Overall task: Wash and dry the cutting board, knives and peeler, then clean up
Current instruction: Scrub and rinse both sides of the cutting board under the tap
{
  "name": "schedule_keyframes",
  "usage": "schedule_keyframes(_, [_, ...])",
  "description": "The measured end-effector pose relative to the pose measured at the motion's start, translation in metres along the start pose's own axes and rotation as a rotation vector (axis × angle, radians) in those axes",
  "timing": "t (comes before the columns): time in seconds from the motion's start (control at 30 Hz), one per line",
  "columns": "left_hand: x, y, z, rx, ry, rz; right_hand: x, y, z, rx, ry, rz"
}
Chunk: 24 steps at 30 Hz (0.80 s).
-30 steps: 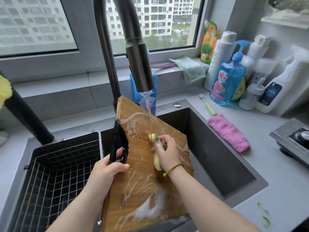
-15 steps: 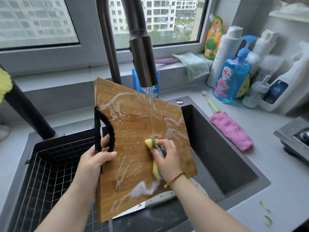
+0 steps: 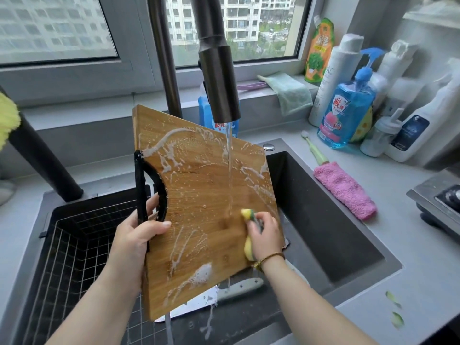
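Note:
A wooden cutting board (image 3: 199, 200), streaked with white suds, stands tilted over the dark sink (image 3: 331, 235). My left hand (image 3: 139, 235) grips its black handle (image 3: 140, 185) at the left edge. My right hand (image 3: 263, 235) holds a yellow-green sponge (image 3: 247, 215) pressed against the board's lower right face. Water runs from the dark faucet (image 3: 219, 78) onto the board just above the sponge. A knife with a pale handle (image 3: 239, 288) lies in the sink below the board, its blade partly hidden. The peeler is out of sight.
A black wire basket (image 3: 72, 247) fills the sink's left half. A pink cloth (image 3: 344, 190) and a pale green brush handle (image 3: 315, 151) lie on the right counter. Soap bottles (image 3: 346, 113) crowd the back right corner. A stove edge (image 3: 435, 202) sits far right. Green peel scraps (image 3: 395, 310) lie near the counter's front.
The board has turned more upright and face-on, and shifted left under the faucet. My right hand has slid the sponge down and right across its face. The knife below has come into view.

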<state>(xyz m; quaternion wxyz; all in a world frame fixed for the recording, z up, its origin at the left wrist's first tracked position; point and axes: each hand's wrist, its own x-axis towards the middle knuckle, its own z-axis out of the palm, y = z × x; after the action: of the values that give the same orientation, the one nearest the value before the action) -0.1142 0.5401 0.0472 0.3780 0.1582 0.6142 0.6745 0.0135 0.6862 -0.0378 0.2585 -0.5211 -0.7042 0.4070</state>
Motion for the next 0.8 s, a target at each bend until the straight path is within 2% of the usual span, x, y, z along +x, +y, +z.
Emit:
schedule_keyframes(0.07, [-0.001, 0.0, -0.002, 0.005, -0.001, -0.006, 0.001, 0.0, 0.001, 0.019, 0.042, 0.049])
schedule_keyframes(0.17, [-0.002, -0.001, -0.002, 0.01, -0.017, -0.016, -0.015, -0.011, 0.012, 0.086, -0.05, -0.13])
schedule_keyframes(0.23, [-0.003, -0.001, 0.001, 0.018, -0.026, -0.021, -0.01, -0.014, 0.012, 0.084, -0.067, -0.182])
schedule_keyframes(0.3, [-0.005, -0.002, 0.003, 0.018, -0.021, -0.024, 0.008, -0.012, 0.007, 0.037, -0.053, -0.125])
schedule_keyframes(0.4, [-0.005, -0.004, 0.005, 0.049, -0.018, -0.024, 0.032, -0.014, 0.003, 0.048, 0.059, 0.034])
schedule_keyframes(0.47, [-0.003, -0.004, 0.005, 0.051, -0.012, -0.027, 0.036, -0.025, 0.008, 0.07, 0.081, -0.04])
schedule_keyframes(0.57, [0.0, -0.005, 0.005, 0.049, -0.008, -0.063, 0.044, -0.044, 0.01, 0.075, 0.025, -0.203])
schedule_keyframes(0.63, [0.0, -0.005, 0.007, 0.051, -0.005, -0.068, 0.065, -0.05, 0.006, 0.089, 0.036, -0.157])
schedule_keyframes(0.73, [0.0, -0.003, 0.011, 0.103, -0.027, -0.054, 0.093, -0.049, -0.004, 0.175, 0.161, 0.095])
schedule_keyframes(0.8, [0.002, -0.001, 0.012, 0.144, -0.047, -0.044, 0.091, -0.05, -0.001, 0.173, 0.191, 0.096])
